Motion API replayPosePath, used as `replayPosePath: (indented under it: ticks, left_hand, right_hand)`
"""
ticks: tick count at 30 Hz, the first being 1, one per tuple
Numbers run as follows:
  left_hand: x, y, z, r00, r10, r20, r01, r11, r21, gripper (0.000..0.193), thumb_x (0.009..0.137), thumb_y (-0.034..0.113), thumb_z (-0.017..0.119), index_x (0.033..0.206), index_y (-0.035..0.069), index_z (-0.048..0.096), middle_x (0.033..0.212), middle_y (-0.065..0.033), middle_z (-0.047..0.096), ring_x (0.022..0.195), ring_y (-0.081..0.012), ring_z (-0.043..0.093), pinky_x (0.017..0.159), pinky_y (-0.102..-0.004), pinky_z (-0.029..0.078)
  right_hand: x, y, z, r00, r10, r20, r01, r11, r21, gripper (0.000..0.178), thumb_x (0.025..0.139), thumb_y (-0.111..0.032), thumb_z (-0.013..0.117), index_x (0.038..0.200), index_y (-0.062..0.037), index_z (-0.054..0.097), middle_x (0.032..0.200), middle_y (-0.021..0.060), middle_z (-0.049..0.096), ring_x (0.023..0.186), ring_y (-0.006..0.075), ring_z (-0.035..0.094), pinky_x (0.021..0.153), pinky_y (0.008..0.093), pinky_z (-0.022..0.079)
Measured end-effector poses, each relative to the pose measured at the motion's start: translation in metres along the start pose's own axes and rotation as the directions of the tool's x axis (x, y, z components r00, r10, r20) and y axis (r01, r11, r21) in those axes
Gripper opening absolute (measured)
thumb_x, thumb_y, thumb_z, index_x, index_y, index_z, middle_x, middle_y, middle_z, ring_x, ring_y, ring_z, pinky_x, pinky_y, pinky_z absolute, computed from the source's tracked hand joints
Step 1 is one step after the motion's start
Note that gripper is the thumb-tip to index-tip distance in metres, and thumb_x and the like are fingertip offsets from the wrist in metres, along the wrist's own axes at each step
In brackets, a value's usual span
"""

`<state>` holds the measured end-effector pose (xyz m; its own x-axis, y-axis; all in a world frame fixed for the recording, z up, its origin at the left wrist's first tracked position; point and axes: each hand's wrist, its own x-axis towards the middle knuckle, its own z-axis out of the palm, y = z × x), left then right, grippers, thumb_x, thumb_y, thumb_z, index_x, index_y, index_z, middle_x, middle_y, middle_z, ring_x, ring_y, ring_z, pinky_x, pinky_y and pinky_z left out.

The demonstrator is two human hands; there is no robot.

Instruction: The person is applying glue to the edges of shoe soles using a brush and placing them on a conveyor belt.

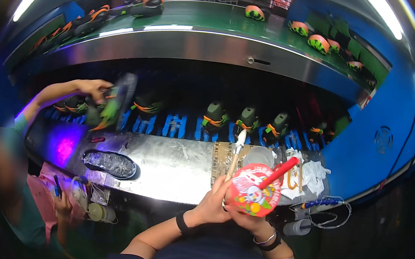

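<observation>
My left hand (212, 200) is closed round the wooden handle of a brush (234, 157), whose pale tip points away from me toward the shoes. Its fingers also meet the side of a drink cup. My right hand (248, 221) is wrapped round the lower part of this drink cup (251, 190). A red printed film seals the cup's top, and a thick red straw (280, 172) sticks out of it, leaning right. The cup hides part of both hands' fingers. Just beyond it, a clear plastic tub (259, 156) stands on the metal bench (175, 159).
Several dark shoes (247, 118) with orange trim sit on blue holders beyond the bench. More shoes ride the green belt above. At left, a co-worker's hand (92, 89) holds a shoe over an insole-shaped pad (110, 164). White rags (314, 174) lie at right.
</observation>
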<state>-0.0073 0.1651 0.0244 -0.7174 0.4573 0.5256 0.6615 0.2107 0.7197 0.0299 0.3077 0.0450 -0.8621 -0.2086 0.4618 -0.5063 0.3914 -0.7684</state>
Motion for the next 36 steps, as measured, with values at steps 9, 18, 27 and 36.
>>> replayPosePath:
  ticks: [9,18,27,36]
  left_hand:
    - [-0.003,0.007,-0.002,0.983,-0.181,0.011,0.173,0.915,-0.366,0.066,0.059,0.018,0.075,0.115,0.0,0.044,0.116,-0.0154,0.043,0.106,-0.0282,0.042,0.087,-0.0343,0.038]
    - [-0.006,-0.007,0.007,0.958,-0.287,0.004,0.254,0.841,-0.478,0.079,0.053,0.018,0.081,0.117,-0.003,0.038,0.114,-0.0135,0.044,0.104,-0.022,0.049,0.087,-0.031,0.04]
    - [-0.005,-0.021,0.008,0.972,-0.16,-0.173,0.087,0.926,-0.366,0.065,0.054,0.018,0.078,0.111,0.003,0.049,0.114,-0.0144,0.046,0.109,-0.0291,0.041,0.091,-0.0364,0.035]
    - [-0.005,-0.028,-0.004,0.935,-0.058,-0.35,-0.018,0.978,-0.21,0.069,0.058,0.02,0.077,0.113,-0.001,0.041,0.11,-0.0156,0.041,0.104,-0.0289,0.044,0.087,-0.0345,0.038]
  right_hand:
    - [0.006,-0.006,-0.003,0.995,-0.06,0.076,0.06,0.998,0.0,0.046,0.066,-0.018,0.072,0.107,-0.008,0.052,0.105,0.0061,0.056,0.097,0.0208,0.053,0.084,0.0336,0.04]
    - [0.0,0.001,-0.024,0.991,0.128,-0.029,-0.116,0.957,0.266,0.077,0.061,-0.013,0.074,0.122,0.0026,0.03,0.115,0.0166,0.043,0.106,0.0233,0.046,0.091,0.0354,0.035]
    - [0.025,-0.093,-0.063,0.858,-0.242,-0.454,0.252,0.967,-0.04,0.069,0.079,-0.016,0.043,0.128,0.0128,0.003,0.045,0.003,0.047,0.043,0.0091,0.042,0.046,0.0193,0.036]
    - [0.065,-0.078,-0.042,0.995,-0.029,-0.092,0.058,0.946,0.318,0.096,0.078,-0.045,0.054,0.127,0.0124,-0.005,0.048,0.0068,0.052,0.036,0.0067,0.042,0.035,0.0159,0.032]
